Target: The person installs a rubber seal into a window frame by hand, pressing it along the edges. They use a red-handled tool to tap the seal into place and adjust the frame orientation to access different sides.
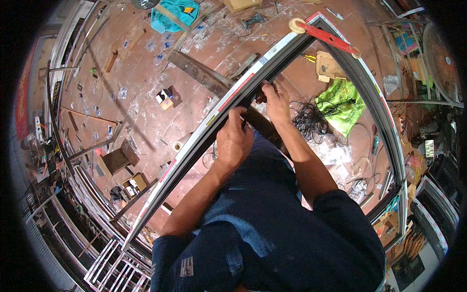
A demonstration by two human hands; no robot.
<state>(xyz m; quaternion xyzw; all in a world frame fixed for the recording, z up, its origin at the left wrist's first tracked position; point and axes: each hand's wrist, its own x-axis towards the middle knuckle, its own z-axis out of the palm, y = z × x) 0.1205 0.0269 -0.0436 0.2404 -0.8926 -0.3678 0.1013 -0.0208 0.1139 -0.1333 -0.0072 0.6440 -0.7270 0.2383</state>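
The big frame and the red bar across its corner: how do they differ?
The big frame is white and black; the red bar has round, pale ends. The frame is far larger, while the bar spans only one corner. The left hand and right hand are at the frame's side; neither is at the bar.

The left hand (236, 138) was positioned at the left member of the frame (218, 119), the right hand (277, 102) farther along it. Through the frame opening, cables (309, 121) lay right of the right hand, adjoining cloth (343, 104). Cardboard (331, 67) lay beyond the cloth, pliers (310, 58) just left. A bar (331, 38) spanned the far corner. A carton (167, 101) sat left of the frame.
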